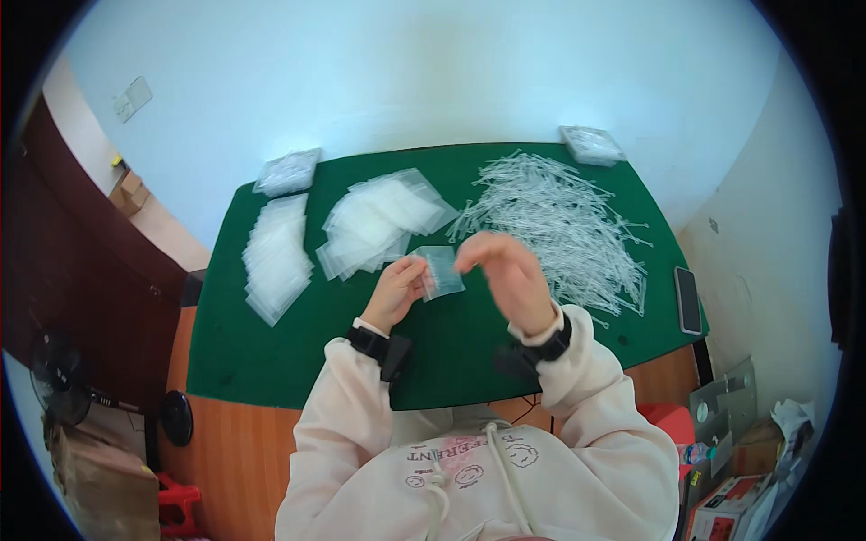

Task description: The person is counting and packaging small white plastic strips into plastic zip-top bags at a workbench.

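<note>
Near the middle of the table, my left hand point(399, 290) pinches a small clear plastic zip bag point(442, 273) by its left side. My right hand point(512, 278) is raised just right of the bag, its fingers bent toward it and slightly blurred. I see nothing in that hand, and whether its fingertips touch the bag I cannot make out. Beyond my hands lies a loose heap of clear bags point(379, 216). A big pile of thin, clear plastic sticks with small looped ends point(550, 225) spreads beyond and right of my right hand.
Overlapping clear bags point(278, 257) form a row on the left of the green table point(271, 365). Filled clear packs stand at the far left corner point(289, 171) and far right corner point(592, 144). A dark phone point(687, 300) lies by the right edge.
</note>
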Demonstrator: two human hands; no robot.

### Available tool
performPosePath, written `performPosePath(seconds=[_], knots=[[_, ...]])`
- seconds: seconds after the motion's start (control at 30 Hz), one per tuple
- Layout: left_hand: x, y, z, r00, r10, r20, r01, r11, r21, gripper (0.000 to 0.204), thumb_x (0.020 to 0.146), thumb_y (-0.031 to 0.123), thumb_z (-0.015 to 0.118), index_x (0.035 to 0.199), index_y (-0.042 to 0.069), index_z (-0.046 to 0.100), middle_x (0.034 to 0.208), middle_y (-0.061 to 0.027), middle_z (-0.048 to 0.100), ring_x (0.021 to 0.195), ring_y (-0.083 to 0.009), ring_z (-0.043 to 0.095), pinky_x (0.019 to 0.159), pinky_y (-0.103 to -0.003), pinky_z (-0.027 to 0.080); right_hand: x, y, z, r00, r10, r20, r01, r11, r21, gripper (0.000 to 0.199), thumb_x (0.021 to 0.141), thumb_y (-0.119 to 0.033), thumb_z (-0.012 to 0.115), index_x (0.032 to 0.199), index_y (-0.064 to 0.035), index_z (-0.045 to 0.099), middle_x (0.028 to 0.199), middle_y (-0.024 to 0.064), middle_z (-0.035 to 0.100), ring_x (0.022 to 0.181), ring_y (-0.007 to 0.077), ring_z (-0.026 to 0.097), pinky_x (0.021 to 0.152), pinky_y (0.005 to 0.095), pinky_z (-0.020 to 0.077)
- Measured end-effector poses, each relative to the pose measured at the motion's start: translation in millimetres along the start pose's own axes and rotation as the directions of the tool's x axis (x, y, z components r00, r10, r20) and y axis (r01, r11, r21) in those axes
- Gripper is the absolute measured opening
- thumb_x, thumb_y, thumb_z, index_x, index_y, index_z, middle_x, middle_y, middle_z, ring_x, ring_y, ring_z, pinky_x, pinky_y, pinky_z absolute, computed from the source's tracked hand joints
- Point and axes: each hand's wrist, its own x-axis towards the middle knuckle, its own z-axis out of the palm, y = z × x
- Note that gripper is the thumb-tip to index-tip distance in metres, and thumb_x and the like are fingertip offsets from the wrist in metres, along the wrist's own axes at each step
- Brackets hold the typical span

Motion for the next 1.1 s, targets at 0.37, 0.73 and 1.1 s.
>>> performPosePath(seconds=[0.37,0.73,1.1], knots=[[8,0,-5,0.998,0.011,0.066,-0.009,0.999,-0.037,0.009,0.089,0.016,0.052,0.086,0.007,0.054,0.078,-0.0001,0.057,0.07,-0.0099,0.056,0.067,-0.025,0.047,55,-129,75,0.639,-0.655,0.403,0.078,0.576,0.814,0.078,0.087,-0.059,0.035,0.135,0.0021,0.029,0.115,0.0301,0.051,0.118,0.0422,0.038,0.096,0.0482,0.0324],[5,-2,-4,0.998,0.016,0.068,-0.014,0.999,-0.031,0.01,0.089,0.015,0.051,0.088,0.007,0.055,0.08,0.0001,0.058,0.071,-0.0099,0.056,0.068,-0.025,0.047,31,-132,83,0.689,-0.554,0.467,-0.064,0.596,0.801,0.075,0.087,-0.059,0.032,0.13,0.002,0.033,0.109,0.0268,0.054,0.116,0.042,0.038,0.094,0.0488,0.0314],[7,-4,-2,0.998,0.008,0.061,-0.007,1.0,-0.02,0.01,0.089,0.016,0.052,0.091,0.007,0.056,0.083,0.0,0.06,0.074,-0.0093,0.057,0.07,-0.025,0.047,37,-125,90,0.692,-0.602,0.398,-0.047,0.513,0.857,0.079,0.086,-0.06,0.034,0.133,0.0041,0.032,0.116,0.0258,0.053,0.121,0.0431,0.035,0.102,0.0461,0.0206]])
